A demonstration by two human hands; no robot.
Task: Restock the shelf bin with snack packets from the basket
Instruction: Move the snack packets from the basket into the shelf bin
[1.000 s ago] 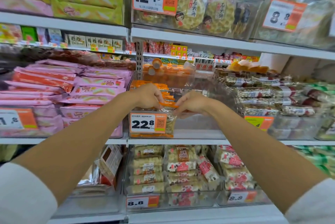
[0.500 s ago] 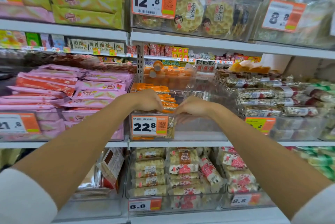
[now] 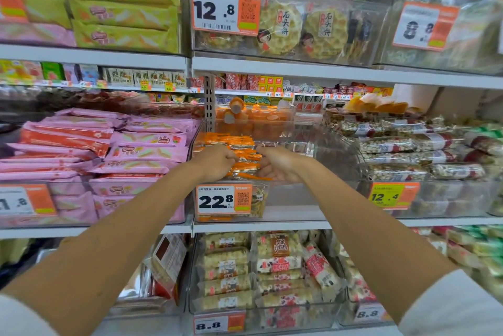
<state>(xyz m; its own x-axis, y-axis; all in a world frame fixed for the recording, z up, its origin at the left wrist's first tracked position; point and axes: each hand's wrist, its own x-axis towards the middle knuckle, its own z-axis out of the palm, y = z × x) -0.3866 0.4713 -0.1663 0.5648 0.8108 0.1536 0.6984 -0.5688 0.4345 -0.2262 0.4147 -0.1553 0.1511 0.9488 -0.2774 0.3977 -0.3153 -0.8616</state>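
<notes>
A price tag (image 3: pixel 225 7) on the top clear bin (image 3: pixel 362 36) reads 12.8. The round cracker packs (image 3: pixel 283 26) beside it read 石头饼. A tag further right (image 3: pixel 425 26) shows 8.8. The middle bin (image 3: pixel 288 197) carries a tag (image 3: pixel 223 199) reading 22.8, and the tag on its right-hand neighbour (image 3: pixel 393 195) reads 12.4. A bottom tag (image 3: pixel 217 323) reads 8.8, as does another (image 3: pixel 368 314).

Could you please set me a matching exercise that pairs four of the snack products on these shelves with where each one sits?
Things
1. flat orange foil snack packets
2. long pink wafer packets
3. round yellow biscuits in clear wrappers
4. clear-wrapped nut bars

Places
a. on the upper shelf
b. left of the left hand
c. right of the right hand
d. in the clear plastic bin both hands reach into

Pairs: 1-d, 2-b, 3-a, 4-c
</notes>
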